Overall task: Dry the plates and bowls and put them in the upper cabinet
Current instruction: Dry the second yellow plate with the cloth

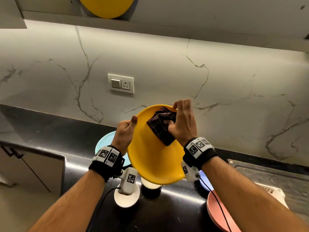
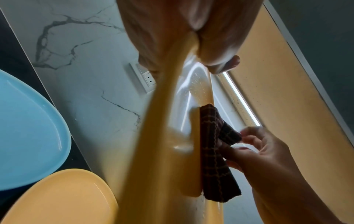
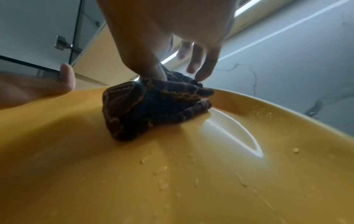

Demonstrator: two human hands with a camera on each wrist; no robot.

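Note:
A yellow plate [image 1: 150, 156] is held tilted above the black counter. My left hand [image 1: 125, 131] grips its left rim, thumb on the inner face. My right hand [image 1: 180, 121] pinches a dark checked cloth [image 1: 160, 126] and presses it against the plate's upper inner face. In the right wrist view the cloth [image 3: 153, 109] lies bunched on the plate [image 3: 191, 174], which carries water drops. The left wrist view shows the plate [image 2: 159, 136] edge-on, with the cloth [image 2: 214, 151] on its right side. Another yellow plate [image 1: 107, 5] stands in the upper cabinet.
On the counter [image 1: 75, 131] under the held plate lie a light blue plate [image 1: 105, 141], a white bowl [image 1: 127, 198], a dark bowl [image 1: 150, 190] and a pink plate [image 1: 220, 215]. A yellow plate [image 2: 63, 197] lies beside the blue one [image 2: 28, 128]. A switch socket [image 1: 120, 83] is on the marble wall.

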